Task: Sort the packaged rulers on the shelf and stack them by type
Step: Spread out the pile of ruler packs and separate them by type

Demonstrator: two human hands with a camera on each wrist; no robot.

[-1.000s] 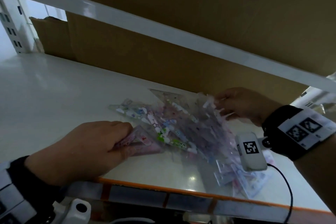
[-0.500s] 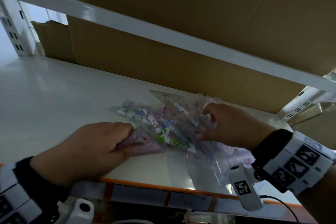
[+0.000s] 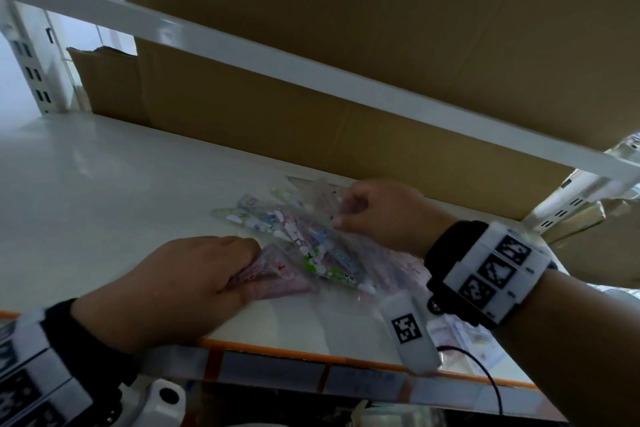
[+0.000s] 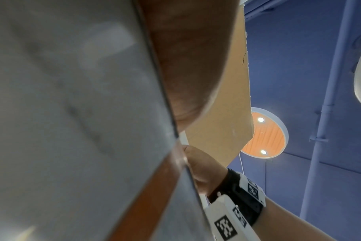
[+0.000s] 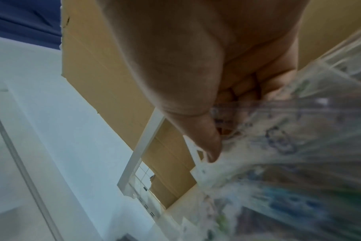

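Note:
A loose pile of clear-packaged rulers (image 3: 304, 239) printed with cartoon patterns lies on the white shelf (image 3: 104, 191), near its front edge. My left hand (image 3: 194, 281) grips a pink triangular ruler pack (image 3: 277, 279) at the pile's near-left corner. My right hand (image 3: 377, 215) pinches a clear pack (image 3: 325, 198) at the pile's far side; in the right wrist view the thumb (image 5: 208, 140) and curled fingers clamp the plastic pack (image 5: 278, 130). The left wrist view shows only the shelf's underside and orange front edge (image 4: 146, 195).
Brown cardboard boxes (image 3: 311, 114) stand right behind the pile and on the shelf above, under a white rail (image 3: 277, 62). More clear packs (image 3: 467, 333) lie at the right front, under my right wrist. A slotted upright (image 3: 31, 73) stands at far left.
My right hand has slid from the pile's middle to its far side and now pinches a clear pack there. My left hand has stayed on the pink triangular pack.

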